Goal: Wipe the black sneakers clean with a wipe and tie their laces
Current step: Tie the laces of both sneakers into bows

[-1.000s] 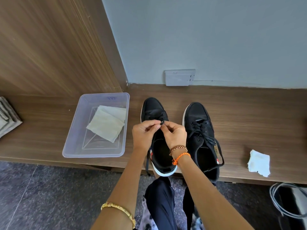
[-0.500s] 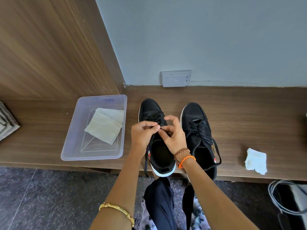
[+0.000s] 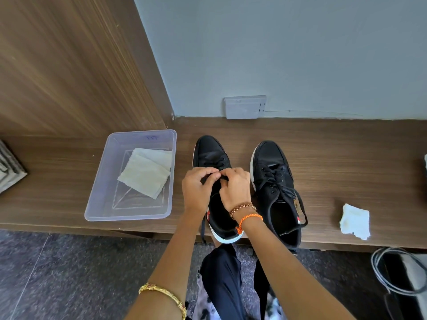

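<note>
Black canvas sneakers stand side by side on the brown wood-grain table. Left of them a clear plastic tub holds a folded cloth; right lies a crumpled white wipe. Left hand and right hand fingers pinch the left shoe's black lace.

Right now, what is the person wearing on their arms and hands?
Both arms are bare, with no sleeves. The left arm has a gold bangle well above the wrist. The right wrist wears a brown beaded bracelet and an orange braided thread. Neither the left hand nor the right hand has gloves.
</note>
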The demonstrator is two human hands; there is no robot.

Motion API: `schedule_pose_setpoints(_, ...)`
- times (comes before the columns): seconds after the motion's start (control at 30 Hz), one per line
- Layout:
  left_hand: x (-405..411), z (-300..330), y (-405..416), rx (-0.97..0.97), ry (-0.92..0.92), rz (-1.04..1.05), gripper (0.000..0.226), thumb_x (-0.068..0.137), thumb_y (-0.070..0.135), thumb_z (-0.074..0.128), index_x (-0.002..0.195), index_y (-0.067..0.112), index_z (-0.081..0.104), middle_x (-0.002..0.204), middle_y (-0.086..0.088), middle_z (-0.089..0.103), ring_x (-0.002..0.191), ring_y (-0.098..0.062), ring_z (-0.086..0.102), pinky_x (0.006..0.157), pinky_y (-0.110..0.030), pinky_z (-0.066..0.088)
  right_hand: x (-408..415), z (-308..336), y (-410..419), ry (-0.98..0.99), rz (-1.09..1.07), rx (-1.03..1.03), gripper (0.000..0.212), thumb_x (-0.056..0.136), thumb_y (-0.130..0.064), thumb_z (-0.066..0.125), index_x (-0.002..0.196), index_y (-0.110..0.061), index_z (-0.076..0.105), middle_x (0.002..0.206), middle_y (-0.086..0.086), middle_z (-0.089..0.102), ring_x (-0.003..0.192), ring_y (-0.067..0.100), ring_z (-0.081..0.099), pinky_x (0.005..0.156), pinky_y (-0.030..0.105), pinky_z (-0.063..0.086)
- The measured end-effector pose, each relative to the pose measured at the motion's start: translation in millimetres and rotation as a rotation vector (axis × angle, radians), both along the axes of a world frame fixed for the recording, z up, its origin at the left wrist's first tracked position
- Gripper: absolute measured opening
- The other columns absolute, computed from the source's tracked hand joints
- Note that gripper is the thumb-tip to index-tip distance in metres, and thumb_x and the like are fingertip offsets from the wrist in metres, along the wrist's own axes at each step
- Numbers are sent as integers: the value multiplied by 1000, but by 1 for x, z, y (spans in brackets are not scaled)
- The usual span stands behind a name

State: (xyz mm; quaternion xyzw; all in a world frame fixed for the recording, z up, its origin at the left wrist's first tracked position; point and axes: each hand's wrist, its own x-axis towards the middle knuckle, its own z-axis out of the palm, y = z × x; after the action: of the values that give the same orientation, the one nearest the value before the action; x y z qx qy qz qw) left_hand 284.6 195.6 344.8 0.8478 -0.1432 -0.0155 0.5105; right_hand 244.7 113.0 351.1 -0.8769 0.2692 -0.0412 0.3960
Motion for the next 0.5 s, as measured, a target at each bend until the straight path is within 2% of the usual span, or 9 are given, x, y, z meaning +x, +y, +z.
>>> schedule_pose_setpoints(0.1, 3, -4, 3, 283, -216, -66, 16, 81, 14, 61, 84, 8, 76, 80, -9, 74, 86, -29, 57, 73, -33, 43, 1, 3, -1, 80, 22, 55, 30, 92, -3, 41, 115, 1, 59, 129, 17, 39, 120, 32, 36, 100, 23, 26)
schedule_pose_setpoints(0.17, 6, -3, 5, 351, -255, -77, 19, 83, 16, 58, 83, 9, 76, 77, -9, 73, 84, -33, 58, 71, -39, 46, 2, 5, -5, 118, 53, 168, 30, 93, -5, 40, 114, 1, 60, 130, 16, 39, 122, 31, 34, 104, 25, 23)
schedule_pose_setpoints(0.23, 8, 0, 2, 372, -177, -66, 22, 87, 20, 57, 89, 8, 75, 82, -11, 73, 92, -33, 56, 76, -41, 45, 1, 8, -11, 141, 89, 291, 30, 92, -8, 40, 112, 1, 61, 127, 12, 41, 124, 28, 30, 106, 26, 22)
schedule_pose_setpoints(0.33, 14, 0, -4, 383, -5, -68, 26, 90, 24, 56, 100, 7, 72, 92, -15, 71, 101, -30, 53, 81, -33, 42, -4, 9, -18, 156, 157, 382, 38, 80, -24, 44, 106, -1, 62, 113, 3, 38, 114, 20, 30, 96, 22, 23)
schedule_pose_setpoints(0.4, 17, -1, -5, 358, 86, -101, 26, 90, 26, 56, 100, 8, 72, 92, -19, 70, 98, -32, 57, 79, -30, 42, -6, 4, -22, 130, 174, 256, 33, 81, -20, 53, 105, 0, 64, 116, 8, 45, 113, 22, 40, 89, 14, 24)
schedule_pose_setpoints(0.5, 18, 3, -5, 340, 166, -142, 26, 91, 24, 55, 99, 7, 72, 91, -18, 70, 99, -34, 58, 78, -32, 44, -8, -1, -20, 21, 75, 107, 21, 80, -8, 63, 98, 0, 70, 116, 13, 58, 106, 24, 56, 73, 5, 27)
